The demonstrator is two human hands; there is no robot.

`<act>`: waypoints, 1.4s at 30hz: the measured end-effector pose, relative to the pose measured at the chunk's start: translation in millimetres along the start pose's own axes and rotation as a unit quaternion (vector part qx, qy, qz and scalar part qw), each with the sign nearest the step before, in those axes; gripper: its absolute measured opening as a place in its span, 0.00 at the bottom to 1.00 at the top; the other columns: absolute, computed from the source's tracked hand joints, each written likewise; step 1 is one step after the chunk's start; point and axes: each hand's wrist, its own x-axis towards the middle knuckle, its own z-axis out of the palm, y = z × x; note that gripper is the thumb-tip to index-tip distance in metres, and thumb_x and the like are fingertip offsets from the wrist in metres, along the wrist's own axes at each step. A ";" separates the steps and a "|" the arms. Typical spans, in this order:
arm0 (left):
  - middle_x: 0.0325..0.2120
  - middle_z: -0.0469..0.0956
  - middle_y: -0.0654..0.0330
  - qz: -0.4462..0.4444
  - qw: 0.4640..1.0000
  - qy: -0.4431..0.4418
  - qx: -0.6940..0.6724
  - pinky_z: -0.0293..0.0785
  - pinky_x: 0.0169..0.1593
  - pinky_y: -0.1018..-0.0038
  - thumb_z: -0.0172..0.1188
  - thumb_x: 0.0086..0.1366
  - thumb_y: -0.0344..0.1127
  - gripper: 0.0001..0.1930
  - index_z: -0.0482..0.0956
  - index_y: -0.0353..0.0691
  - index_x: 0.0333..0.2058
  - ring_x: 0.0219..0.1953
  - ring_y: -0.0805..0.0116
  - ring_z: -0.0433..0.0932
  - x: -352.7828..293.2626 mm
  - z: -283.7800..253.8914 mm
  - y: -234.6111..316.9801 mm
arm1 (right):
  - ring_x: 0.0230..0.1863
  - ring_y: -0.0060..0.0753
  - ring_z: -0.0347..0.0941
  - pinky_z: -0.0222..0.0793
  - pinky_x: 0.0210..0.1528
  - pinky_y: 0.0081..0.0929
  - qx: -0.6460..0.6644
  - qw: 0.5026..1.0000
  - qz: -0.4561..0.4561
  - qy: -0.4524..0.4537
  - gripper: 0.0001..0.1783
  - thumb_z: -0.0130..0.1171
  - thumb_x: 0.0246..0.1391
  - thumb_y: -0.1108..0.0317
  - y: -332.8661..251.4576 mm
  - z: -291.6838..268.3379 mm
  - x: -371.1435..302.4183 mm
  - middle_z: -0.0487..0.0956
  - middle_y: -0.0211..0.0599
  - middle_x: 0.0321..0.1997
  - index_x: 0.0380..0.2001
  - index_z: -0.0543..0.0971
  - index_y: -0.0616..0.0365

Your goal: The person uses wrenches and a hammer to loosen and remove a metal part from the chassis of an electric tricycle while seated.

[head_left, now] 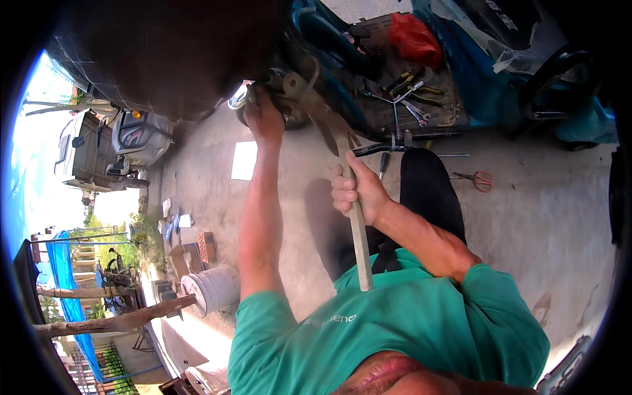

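Note:
My left hand (265, 124) reaches up to metal parts beside a small wheel (296, 117) of a teal scooter. Its fingers are curled, but whatever they grip is hidden. My right hand (362, 191) is wrapped around a long, pale, squared bar (359, 240) that looks like a wooden handle. The bar's lower end points toward my green shirt; its upper end meets or overlaps a brown curved metal part (322, 122), and I cannot tell whether they are joined. A screwdriver (384, 164) lies on the floor close to that hand.
The scooter's footboard (447, 108) carries pliers (431, 90), wrenches (416, 115), a Y-shaped socket wrench (396, 102) and a red plastic bag (415, 41). Red-handled scissors (482, 180) and white paper (244, 160) lie on concrete. Leftward are a white bucket (220, 288), brick (207, 247) and parked vehicle (141, 141).

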 end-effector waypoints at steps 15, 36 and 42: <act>0.29 0.76 0.60 0.063 0.998 0.025 -0.010 0.67 0.35 0.69 0.47 0.77 0.42 0.17 0.78 0.35 0.37 0.31 0.70 0.71 1.9 4.4 -1.5 | 0.17 0.14 0.60 0.60 0.23 0.19 0.008 0.997 -0.053 0.051 0.22 0.51 0.70 0.38 -5.1 -6.7 -8.0 0.63 0.12 0.20 0.37 0.72 0.44; 0.34 0.84 0.49 -0.005 1.000 0.027 0.003 0.74 0.44 0.65 0.49 0.76 0.39 0.19 0.80 0.28 0.47 0.36 0.59 0.79 -5.1 3.7 8.8 | 0.18 0.12 0.60 0.60 0.23 0.19 -0.031 0.999 -0.042 0.009 0.22 0.53 0.69 0.37 0.4 20.0 -7.7 0.64 0.11 0.20 0.36 0.73 0.43; 0.34 0.83 0.51 0.020 0.999 0.032 -0.034 0.73 0.42 0.67 0.48 0.76 0.41 0.20 0.80 0.27 0.48 0.35 0.62 0.79 -0.2 5.3 -11.1 | 0.18 0.13 0.60 0.58 0.23 0.19 0.067 0.991 -0.052 0.107 0.22 0.53 0.68 0.37 1.6 13.1 -7.3 0.64 0.12 0.20 0.36 0.73 0.43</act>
